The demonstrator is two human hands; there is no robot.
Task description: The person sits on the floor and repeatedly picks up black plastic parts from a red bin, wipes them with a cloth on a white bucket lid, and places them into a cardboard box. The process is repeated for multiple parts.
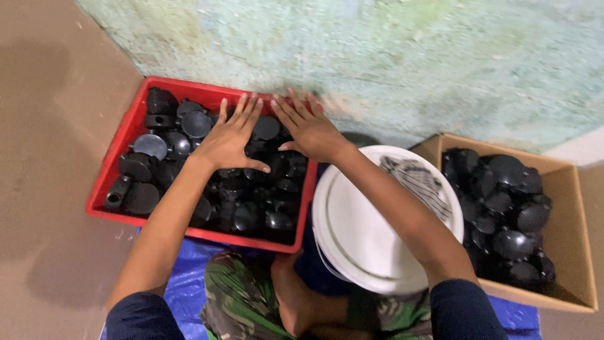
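Left hand (231, 137) and right hand (309, 129): both flat, palms down, fingers spread apart, pressing on top of the black plastic parts (239, 201) in the red crate (108, 182). Neither is closed around anything; looks like spreading or feeling through the pile, not picking.

Fingers of both hands point away from the person, toward the wall (377, 56); thumbs angle in toward each other, nearly touching.

Parts sit heaped in the crate, mostly domed caps lying dome up, a few tube-like pieces at the left end on their sides. No common orientation, so no shared long axis to call. The crate's long side runs roughly along the wall.

White bucket (358, 233) sits just right of the crate, between the knees, a patterned cloth (418, 179) inside. Cardboard box (576, 252) further right holds more of the same black parts. All on the floor, blue sheet (185, 283) under the person.
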